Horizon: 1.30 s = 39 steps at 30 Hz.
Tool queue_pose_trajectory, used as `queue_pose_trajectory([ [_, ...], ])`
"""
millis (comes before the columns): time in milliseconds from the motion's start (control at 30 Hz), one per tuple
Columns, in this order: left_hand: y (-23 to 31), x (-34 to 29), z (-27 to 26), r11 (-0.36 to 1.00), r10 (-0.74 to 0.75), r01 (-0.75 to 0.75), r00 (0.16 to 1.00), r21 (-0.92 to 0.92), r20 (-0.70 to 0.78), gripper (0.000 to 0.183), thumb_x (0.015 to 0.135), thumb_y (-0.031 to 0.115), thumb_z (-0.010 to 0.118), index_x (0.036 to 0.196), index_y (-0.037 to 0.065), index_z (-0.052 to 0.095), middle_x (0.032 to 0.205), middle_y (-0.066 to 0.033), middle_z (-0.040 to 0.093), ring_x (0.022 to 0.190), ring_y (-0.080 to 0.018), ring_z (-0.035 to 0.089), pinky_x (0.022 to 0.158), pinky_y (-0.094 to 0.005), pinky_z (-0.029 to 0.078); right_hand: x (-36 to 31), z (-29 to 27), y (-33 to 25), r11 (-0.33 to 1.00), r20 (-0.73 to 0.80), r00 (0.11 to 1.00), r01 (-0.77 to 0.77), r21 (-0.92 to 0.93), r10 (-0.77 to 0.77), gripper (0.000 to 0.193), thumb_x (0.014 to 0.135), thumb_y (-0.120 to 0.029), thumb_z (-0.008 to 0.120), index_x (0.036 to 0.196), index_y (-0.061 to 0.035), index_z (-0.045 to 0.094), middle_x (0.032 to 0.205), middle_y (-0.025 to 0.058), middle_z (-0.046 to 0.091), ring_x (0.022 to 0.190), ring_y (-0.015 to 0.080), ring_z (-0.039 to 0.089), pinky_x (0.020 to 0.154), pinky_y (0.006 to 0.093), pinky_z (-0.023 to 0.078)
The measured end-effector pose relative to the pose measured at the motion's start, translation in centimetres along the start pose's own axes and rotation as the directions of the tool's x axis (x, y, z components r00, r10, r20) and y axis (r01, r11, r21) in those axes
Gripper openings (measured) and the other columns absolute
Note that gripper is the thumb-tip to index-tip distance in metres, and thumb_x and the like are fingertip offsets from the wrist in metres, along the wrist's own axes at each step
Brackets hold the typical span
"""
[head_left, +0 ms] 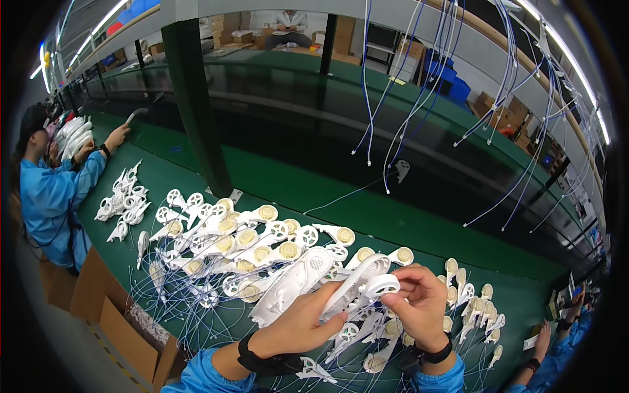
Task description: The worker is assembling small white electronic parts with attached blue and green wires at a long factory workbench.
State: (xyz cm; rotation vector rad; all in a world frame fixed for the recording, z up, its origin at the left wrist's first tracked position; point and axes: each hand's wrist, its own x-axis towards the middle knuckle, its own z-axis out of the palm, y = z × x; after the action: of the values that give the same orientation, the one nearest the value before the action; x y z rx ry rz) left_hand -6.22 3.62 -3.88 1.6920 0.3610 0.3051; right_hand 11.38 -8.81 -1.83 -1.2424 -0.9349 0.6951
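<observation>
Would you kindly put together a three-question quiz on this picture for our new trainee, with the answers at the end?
1. What does the left hand hold?
A. A brown carton
B. A curved white shell
C. A screwdriver

2. True or false: the hanging cables are to the right of the large dark post in the picture.

3. In a few words, what is the right hand gripping?

Key:
1. B
2. True
3. A round white part
</observation>
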Motion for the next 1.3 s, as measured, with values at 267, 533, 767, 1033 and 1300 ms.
queue_pose_trajectory([
  [267, -1.0, -0.1, 0.4, 0.991, 0.114, -0.109, 0.991, 0.081, -0.069, 0.042, 0.088, 0.019, 0.063, 0.122, -0.002, 0.049, 0.096, -0.0222, 0.066, 0.077, -0.0335, 0.068, 0.065, -0.0382, 0.052, 0.5, 0.0, 0.7, 0.953, 0.012, 0.990, 0.138, -0.268, -0.140, 0.034, 0.074, 0.001, 0.077, 0.104, 0.0055, 0.061, 0.096, 0.0125, 0.064, 0.083, 0.0169, 0.067, 0.072, 0.0254, 0.055],
  [533, -0.7, 0.0, 0.3, 0.990, 0.095, -0.084, 0.990, 0.112, -0.100, 0.036, 0.089, 0.021, 0.062, 0.116, -0.001, 0.055, 0.087, -0.0210, 0.067, 0.073, -0.0352, 0.067, 0.065, -0.0398, 0.051, 0.6, 0.1, 0.6, 0.865, 0.061, 0.967, 0.250, -0.436, -0.249, 0.033, 0.070, -0.002, 0.081, 0.098, 0.0032, 0.064, 0.091, 0.0103, 0.064, 0.069, 0.0118, 0.059, 0.063, 0.0233, 0.048],
  [767, -0.9, 0.0, 0.6, 0.990, 0.103, -0.090, 0.987, 0.104, -0.122, 0.035, 0.088, 0.024, 0.065, 0.113, 0.000, 0.057, 0.085, -0.0203, 0.067, 0.071, -0.0361, 0.067, 0.063, -0.0401, 0.051, 0.3, 0.0, 0.2, 0.962, -0.023, 0.988, 0.141, -0.232, -0.151, 0.030, 0.070, 0.001, 0.079, 0.096, 0.0031, 0.064, 0.090, 0.0087, 0.064, 0.070, 0.0111, 0.057, 0.066, 0.0232, 0.046],
  [1033, -1.5, 0.2, 0.6, 0.976, 0.152, -0.126, 0.978, 0.177, -0.140, 0.034, 0.088, 0.025, 0.064, 0.112, 0.002, 0.057, 0.083, -0.0198, 0.067, 0.070, -0.0377, 0.066, 0.063, -0.0426, 0.050, 0.8, -0.2, 0.5, 0.846, 0.044, 0.960, 0.265, -0.463, -0.276, 0.032, 0.069, -0.004, 0.081, 0.095, 0.0015, 0.065, 0.085, 0.0087, 0.064, 0.067, 0.0119, 0.056, 0.063, 0.0238, 0.045],
  [1300, -1.0, -0.2, 0.4, 0.979, 0.096, -0.067, 0.985, 0.191, -0.146, 0.032, 0.089, 0.027, 0.064, 0.109, 0.003, 0.059, 0.077, -0.0191, 0.066, 0.068, -0.0371, 0.065, 0.061, -0.0424, 0.049, 1.0, -0.1, 0.3, 0.787, 0.061, 0.949, 0.291, -0.544, -0.309, 0.035, 0.067, -0.006, 0.082, 0.097, 0.0006, 0.065, 0.088, 0.0092, 0.063, 0.070, 0.0127, 0.057, 0.064, 0.0241, 0.047],
])
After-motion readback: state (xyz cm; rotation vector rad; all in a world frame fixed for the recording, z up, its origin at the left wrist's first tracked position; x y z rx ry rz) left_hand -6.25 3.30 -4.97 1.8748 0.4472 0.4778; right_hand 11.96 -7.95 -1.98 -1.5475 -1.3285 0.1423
